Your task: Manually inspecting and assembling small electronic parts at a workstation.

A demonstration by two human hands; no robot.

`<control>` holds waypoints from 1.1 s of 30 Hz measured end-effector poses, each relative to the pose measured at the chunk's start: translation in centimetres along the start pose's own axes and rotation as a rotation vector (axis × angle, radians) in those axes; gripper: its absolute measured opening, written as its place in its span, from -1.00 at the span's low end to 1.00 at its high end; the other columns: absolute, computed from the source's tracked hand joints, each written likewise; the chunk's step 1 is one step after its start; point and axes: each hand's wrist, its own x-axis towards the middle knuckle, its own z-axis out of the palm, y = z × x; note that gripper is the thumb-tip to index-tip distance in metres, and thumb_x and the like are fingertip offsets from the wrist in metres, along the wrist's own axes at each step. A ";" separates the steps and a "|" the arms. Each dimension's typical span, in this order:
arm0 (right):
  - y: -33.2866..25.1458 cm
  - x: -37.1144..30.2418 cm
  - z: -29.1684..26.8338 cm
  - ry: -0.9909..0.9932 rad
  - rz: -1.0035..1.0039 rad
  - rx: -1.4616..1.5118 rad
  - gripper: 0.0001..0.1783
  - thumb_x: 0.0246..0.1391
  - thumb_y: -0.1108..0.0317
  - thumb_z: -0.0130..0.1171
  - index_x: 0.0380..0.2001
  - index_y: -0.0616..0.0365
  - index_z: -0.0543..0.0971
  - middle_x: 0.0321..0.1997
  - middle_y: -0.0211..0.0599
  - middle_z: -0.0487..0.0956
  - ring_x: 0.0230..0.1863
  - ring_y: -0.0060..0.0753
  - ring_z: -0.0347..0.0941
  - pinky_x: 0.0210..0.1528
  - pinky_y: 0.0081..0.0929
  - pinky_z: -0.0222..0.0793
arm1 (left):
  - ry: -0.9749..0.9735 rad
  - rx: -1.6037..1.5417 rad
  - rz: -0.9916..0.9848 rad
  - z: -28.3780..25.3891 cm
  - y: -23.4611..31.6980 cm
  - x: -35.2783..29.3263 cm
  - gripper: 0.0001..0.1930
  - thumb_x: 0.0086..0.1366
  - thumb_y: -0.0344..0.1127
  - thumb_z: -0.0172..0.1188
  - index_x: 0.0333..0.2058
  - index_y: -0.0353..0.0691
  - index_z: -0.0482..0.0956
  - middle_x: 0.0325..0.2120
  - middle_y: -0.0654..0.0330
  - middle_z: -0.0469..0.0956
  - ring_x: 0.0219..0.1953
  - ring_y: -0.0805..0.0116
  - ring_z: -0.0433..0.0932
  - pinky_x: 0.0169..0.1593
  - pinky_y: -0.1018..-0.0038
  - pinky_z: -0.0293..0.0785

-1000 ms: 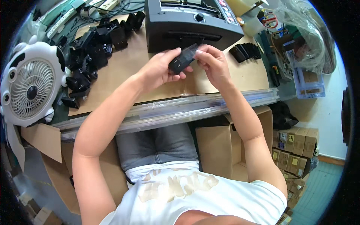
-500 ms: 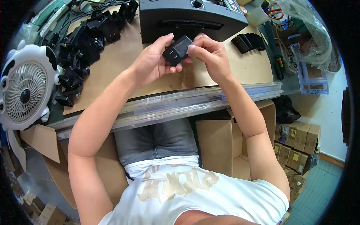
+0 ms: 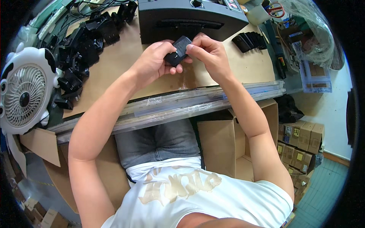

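Note:
A black power adapter with two metal prongs is held tilted just in front of the dark machine. My left hand is closed on it, with the thumb pressed on its face and the fingers curled beneath. My right hand is closed in a pinch at the adapter's upper right edge, thumb against that edge. Anything small between those right fingertips is hidden. To the right of my right hand, a row of similar black adapters lies on the tan work surface.
Many black adapters with cables are heaped along the left. A white fan stands at the left edge. Plastic-wrapped strips line the table's front edge. An open carton sits below; red-handled scissors stand in a cup at the back right.
My left thumb has come down from above the adapter onto its face. My right hand keeps its pinch at the edge. The whole view has shifted slightly.

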 end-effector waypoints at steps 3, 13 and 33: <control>-0.2 0.0 0.0 0.001 -0.001 -0.012 -0.84 0.11 0.41 0.26 -0.49 0.28 0.62 -0.46 -0.44 0.46 -0.49 -0.63 0.35 -0.42 -0.75 0.26 | 0.008 0.049 0.032 0.2 0.0 0.0 -0.73 0.36 -0.35 -0.12 -0.07 -0.35 0.42 -0.25 -0.06 0.60 -0.48 0.43 0.48 -0.48 0.69 0.38; -0.6 -0.1 0.0 0.029 0.031 -0.025 -0.76 0.16 0.33 0.22 -0.52 0.28 0.61 -0.47 -0.42 0.48 -0.52 -0.62 0.30 -0.45 -0.72 0.21 | 0.049 0.123 0.073 0.6 0.0 -0.2 -0.71 0.33 -0.31 -0.11 -0.13 -0.42 0.44 -0.28 -0.02 0.59 -0.48 0.46 0.51 -0.43 0.65 0.44; 0.5 0.0 0.2 0.085 -0.012 -0.191 -0.78 0.23 0.29 0.15 -0.14 0.19 0.54 -0.40 -0.42 0.51 -0.45 -0.65 0.29 -0.37 -0.75 0.22 | 0.058 0.157 0.076 0.6 -0.4 -0.1 -0.70 0.36 -0.28 -0.13 -0.10 -0.39 0.43 -0.27 0.01 0.59 -0.44 0.43 0.54 -0.37 0.64 0.49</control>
